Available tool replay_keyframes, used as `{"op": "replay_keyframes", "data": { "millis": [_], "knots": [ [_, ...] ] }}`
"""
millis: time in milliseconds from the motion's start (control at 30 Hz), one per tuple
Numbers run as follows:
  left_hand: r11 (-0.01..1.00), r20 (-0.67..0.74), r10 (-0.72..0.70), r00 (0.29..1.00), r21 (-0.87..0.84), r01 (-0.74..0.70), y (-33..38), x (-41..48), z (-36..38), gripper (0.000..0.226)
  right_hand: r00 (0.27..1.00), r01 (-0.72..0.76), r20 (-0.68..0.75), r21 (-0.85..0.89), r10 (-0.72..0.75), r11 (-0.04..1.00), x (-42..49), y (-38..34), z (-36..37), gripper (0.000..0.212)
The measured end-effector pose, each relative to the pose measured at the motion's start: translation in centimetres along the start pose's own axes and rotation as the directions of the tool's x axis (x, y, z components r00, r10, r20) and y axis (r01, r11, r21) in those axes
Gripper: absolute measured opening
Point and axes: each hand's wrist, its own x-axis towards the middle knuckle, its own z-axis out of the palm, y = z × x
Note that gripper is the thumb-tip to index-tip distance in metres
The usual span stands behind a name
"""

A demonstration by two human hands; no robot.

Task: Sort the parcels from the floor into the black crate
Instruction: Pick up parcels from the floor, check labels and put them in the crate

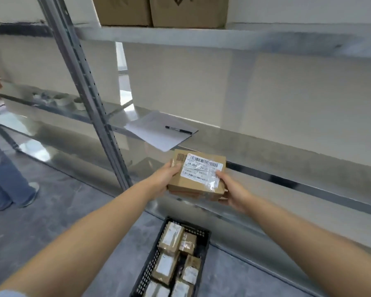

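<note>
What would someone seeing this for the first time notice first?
A brown parcel with a white label, held between the left hand and the right hand at centre. Below it on the floor stands the black crate, with several parcels inside. Behind, a pen lies on paper on the metal shelf.

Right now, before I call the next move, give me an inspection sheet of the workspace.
Surface: grey floor, with a metal shelf above it.
Job's things: labelled parcel held up before the shelf, not yet in the black crate; crate on the floor, holding several parcels.
Clutter: paper sheets with a pen on top, on the metal shelf.
Hands: left hand and right hand grip the parcel's opposite ends.
Cables: nothing seen.
Surroundings: cardboard boxes on the upper shelf; another person's legs at left.
</note>
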Motion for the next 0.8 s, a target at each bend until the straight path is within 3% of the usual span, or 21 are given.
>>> {"op": "replay_keyframes", "data": {
  "millis": [100, 200, 300, 567, 800],
  "knots": [
    [0.992, 0.106, -0.101, 0.989, 0.089, 0.091, -2.8, 5.2, -2.1, 0.042, 0.993, -0.047, -0.106, 0.067, 0.054, 0.997, 3.3, 4.1, 0.8, 0.034],
    [0.978, 0.23, -0.174, 0.958, 0.156, 0.14, -6.4, 8.2, -3.3, 0.022, 0.971, -0.082, -0.208, 0.188, 0.121, 0.979, 4.9, 8.6, 2.0, 0.033],
    [0.967, 0.248, -0.22, 0.943, 0.182, 0.178, -10.7, 9.7, -3.9, 0.02, 0.955, -0.075, -0.262, 0.244, 0.14, 0.967, 6.4, 12.5, 2.5, 0.028],
    [0.94, 0.145, -0.257, 0.955, 0.267, 0.212, -26.5, 16.4, -4.1, 0.035, 0.901, -0.046, -0.414, 0.215, 0.134, 0.976, 15.0, 26.6, 0.2, 0.042],
    [0.925, 0.032, -0.265, 0.964, 0.292, 0.245, -46.2, 26.1, -3.7, 0.045, 0.877, -0.049, -0.469, 0.122, 0.101, 0.991, 26.4, 44.2, -3.2, 0.032]
  ]
}}
